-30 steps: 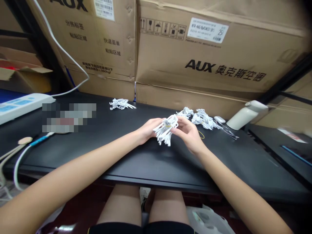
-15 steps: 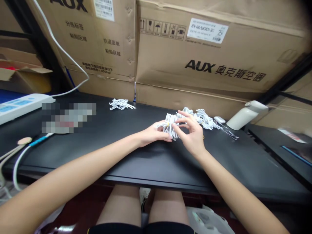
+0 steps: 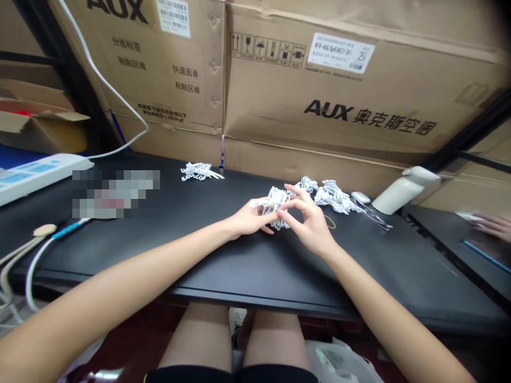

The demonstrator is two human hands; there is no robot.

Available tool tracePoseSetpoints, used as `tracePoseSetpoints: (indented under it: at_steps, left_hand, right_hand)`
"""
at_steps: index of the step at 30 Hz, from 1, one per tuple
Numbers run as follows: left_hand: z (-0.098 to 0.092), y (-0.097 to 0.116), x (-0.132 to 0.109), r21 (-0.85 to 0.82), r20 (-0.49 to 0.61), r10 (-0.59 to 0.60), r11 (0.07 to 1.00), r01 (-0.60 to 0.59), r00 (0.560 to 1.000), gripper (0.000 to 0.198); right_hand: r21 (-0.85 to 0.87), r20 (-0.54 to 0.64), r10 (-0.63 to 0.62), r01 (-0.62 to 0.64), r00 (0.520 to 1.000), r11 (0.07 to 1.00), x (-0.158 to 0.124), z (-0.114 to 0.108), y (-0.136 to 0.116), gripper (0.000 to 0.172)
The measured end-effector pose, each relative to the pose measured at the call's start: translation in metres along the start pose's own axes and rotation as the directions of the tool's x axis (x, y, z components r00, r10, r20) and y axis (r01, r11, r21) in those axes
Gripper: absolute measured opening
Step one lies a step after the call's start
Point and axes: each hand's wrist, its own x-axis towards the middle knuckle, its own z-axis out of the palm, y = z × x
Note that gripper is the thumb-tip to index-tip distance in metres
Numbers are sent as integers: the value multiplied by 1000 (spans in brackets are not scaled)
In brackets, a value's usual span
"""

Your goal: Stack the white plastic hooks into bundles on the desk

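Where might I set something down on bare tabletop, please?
The black table is bare between left forearm and lone hook pile, and right of the right forearm; hook bundles crowd it between right hand and white bottle.

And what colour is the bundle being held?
The bundle is white with a yellow band, best in the head view.

Left hand [image 3: 248, 219] is hiding part of white bundle [image 3: 277, 194]; mosaic patch [image 3: 114, 194] is masking something; right edge is cropping co-worker's blurring hand [image 3: 497, 226].
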Motion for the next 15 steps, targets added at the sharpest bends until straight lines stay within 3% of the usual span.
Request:
tracePoseSetpoints:
  at_steps: [6, 11, 15]
  left_hand:
    - [-4, 3, 2, -68, -62, -81, 995, 76, 995, 39]
    - [-4, 6, 0, -170, 39, -113, 978, 118, 993, 37]
    - [-2, 8, -3, -167, 100, -110, 978, 126, 989, 45]
  right_hand:
    - [96, -137, 46, -33, 989, 995, 1, 4, 1, 15]
    - [216, -206, 129, -84, 970, 973, 6, -1, 6, 17]
    - [245, -185, 155, -108, 970, 964, 6, -2, 5, 20]
